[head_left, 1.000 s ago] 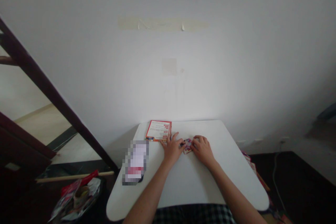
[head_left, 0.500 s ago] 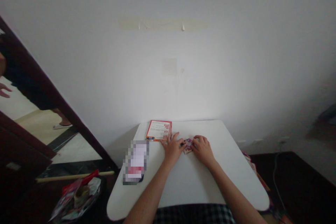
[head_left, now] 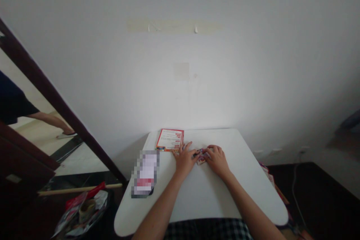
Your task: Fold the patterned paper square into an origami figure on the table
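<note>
A small purple, red and white printed card [head_left: 201,158] lies on the white table between my hands. My left hand [head_left: 185,157] is at its left edge, the digits nearest the card closed on it and the other fingers spread. A small dark spot shows at those fingertips; I cannot make out what it is. My right hand [head_left: 217,158] curls over the right side of the card, fingertips on it, hiding part of it. Just beyond my left fingers is a red-bordered booklet or card [head_left: 170,139] with lines of print.
A phone [head_left: 145,174], its screen blurred out, lies on the left of the white table [head_left: 202,198]. A wall stands behind. On the floor at left is a bag-lined bin [head_left: 84,212] with rubbish. A dark-framed mirror [head_left: 81,131] shows a person's leg.
The person in the mirror has shifted, with more of a leg now showing. My hands and the small card have hardly moved; the right fingers sit slightly further over the card.
</note>
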Tool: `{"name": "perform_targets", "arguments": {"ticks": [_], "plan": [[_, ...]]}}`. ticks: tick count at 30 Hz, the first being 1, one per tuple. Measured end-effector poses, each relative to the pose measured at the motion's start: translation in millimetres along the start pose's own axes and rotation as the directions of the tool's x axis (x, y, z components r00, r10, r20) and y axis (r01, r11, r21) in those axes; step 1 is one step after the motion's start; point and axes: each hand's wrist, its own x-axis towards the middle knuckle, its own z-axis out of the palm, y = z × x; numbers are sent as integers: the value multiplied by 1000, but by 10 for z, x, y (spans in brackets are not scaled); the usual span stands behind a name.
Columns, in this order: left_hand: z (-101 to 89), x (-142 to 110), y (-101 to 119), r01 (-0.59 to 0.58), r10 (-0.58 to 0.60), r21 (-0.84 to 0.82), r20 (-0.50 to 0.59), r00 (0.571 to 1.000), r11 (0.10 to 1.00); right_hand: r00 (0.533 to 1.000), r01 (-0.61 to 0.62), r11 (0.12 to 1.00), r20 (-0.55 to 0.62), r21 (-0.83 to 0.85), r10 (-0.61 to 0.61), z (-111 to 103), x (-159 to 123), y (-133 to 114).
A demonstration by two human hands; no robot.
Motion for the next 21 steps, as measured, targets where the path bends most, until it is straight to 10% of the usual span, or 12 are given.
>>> {"name": "perform_targets", "arguments": {"ticks": [21], "plan": [[-111, -70, 33, 29, -29, -21, 14, 999, 999, 997, -74, 991, -6, 110, 75, -38, 65, -25]]}}
